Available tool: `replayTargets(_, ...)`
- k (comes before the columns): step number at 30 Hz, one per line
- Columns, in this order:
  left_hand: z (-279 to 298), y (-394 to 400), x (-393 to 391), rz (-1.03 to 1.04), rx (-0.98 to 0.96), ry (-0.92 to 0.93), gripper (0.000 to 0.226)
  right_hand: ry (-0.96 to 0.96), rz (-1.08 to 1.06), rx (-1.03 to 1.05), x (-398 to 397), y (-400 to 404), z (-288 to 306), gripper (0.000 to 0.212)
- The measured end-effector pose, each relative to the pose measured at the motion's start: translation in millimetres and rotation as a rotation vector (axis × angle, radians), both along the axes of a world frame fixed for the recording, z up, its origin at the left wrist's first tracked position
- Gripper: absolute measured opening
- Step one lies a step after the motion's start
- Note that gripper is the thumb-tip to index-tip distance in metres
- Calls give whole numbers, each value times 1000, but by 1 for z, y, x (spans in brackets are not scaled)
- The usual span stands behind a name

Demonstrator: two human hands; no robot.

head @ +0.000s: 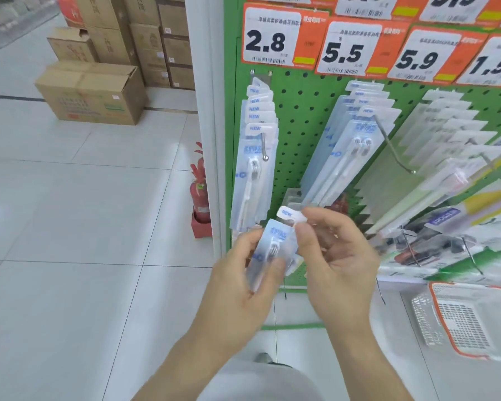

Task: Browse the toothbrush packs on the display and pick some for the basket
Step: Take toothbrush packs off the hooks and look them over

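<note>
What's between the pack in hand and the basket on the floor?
In the head view, the right hand, pinching the pack's top tab, lies between it and the basket; past the hand is bare floor tile.

Stacked cardboard boxes fill the upper left on pale floor tiles; a red fire extinguisher stands mid-frame beside a white pillar.

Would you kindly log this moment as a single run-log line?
left hand: holds toothbrush pack | right hand: pinches its hang tab | basket: on floor, right | stage: inspecting, not yet in basket
</note>
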State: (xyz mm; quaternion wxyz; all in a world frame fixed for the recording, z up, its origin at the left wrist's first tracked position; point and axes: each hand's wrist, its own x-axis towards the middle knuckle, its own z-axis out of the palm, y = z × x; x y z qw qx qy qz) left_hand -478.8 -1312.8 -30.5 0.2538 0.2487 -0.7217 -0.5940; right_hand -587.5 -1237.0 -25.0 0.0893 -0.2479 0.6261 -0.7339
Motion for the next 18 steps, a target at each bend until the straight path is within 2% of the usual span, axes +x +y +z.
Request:
replayTargets(5, -12, -7, 3, 23, 232, -20, 22, -105, 133, 160, -9, 3, -18, 26)
replayTargets(9, -19, -10, 6, 36, 374, -9, 21, -96, 258, 270, -15, 7, -26, 43)
replayTargets(13, -28, -17, 10, -48, 411, -78, 27, -83, 214, 266, -18, 8, -27, 44)
replayTargets(18, -34, -22, 14, -61, 443, -110, 20, -103, 213, 271, -20, 8, -31, 44)
